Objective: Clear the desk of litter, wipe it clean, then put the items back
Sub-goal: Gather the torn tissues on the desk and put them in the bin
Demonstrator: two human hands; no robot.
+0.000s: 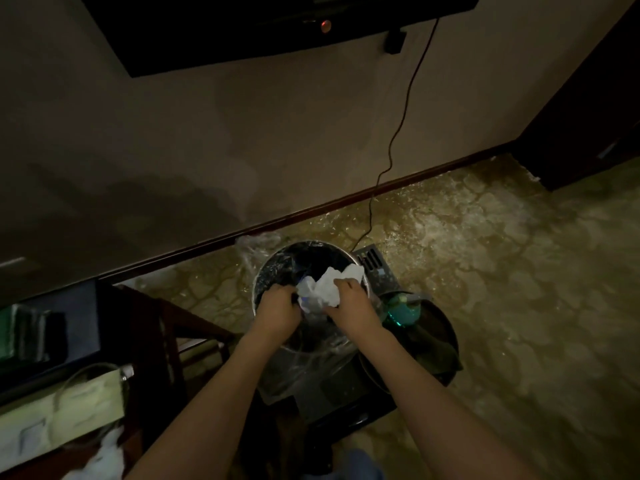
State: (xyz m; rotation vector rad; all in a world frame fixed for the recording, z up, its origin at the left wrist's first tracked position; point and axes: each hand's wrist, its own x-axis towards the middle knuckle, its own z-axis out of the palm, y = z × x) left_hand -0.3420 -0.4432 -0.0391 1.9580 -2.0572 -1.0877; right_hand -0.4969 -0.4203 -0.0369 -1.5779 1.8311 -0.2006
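A round metal waste bin [273,263] with a clear plastic liner stands on the floor by the wall. Directly over its opening both hands hold a crumpled wad of white tissue litter [327,289]. My left hand [277,306] grips the wad's left side, fingers curled down into it. My right hand [349,301] grips the right side, thumb and fingers pinching the paper. Something bluish shows in the wad's lower left; I cannot tell what it is.
A dark wooden desk [152,327] sits at the left with a pale paper bag [69,410] on it. A black bucket [440,327] holding a teal bottle [398,311] stands right of the bin. A cable [391,161] hangs down the wall to a grey device [374,261].
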